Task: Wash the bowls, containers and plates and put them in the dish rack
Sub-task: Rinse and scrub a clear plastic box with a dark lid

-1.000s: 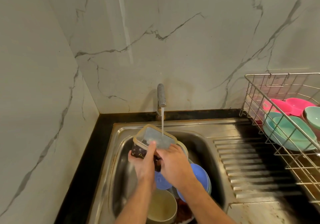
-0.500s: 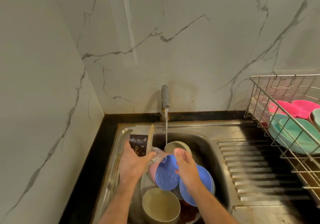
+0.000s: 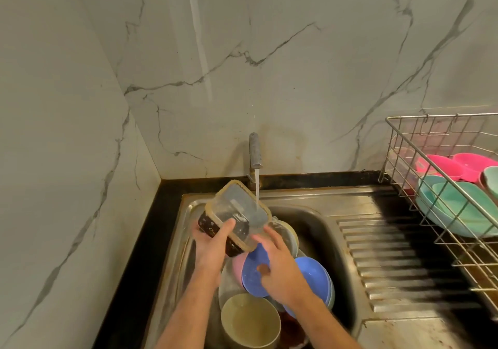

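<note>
Sink (image 3: 318, 197): I see bowls piled.
Left hand (image 3: 208, 249): grips container (image 3: 237, 216) under tap water.
Right hand (image 3: 280, 270): fingers relaxed, touching container's corner.

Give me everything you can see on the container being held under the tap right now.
The container is a clear rectangular plastic box with a tan rim band and a dark label with pale print on its side. It is tilted, open mouth toward the camera, above the sink. The stream from the tap runs into its right part. The left hand grips its lower left side, thumb over the rim; the right hand touches its lower right corner with its fingertips. No lid shows.
</note>
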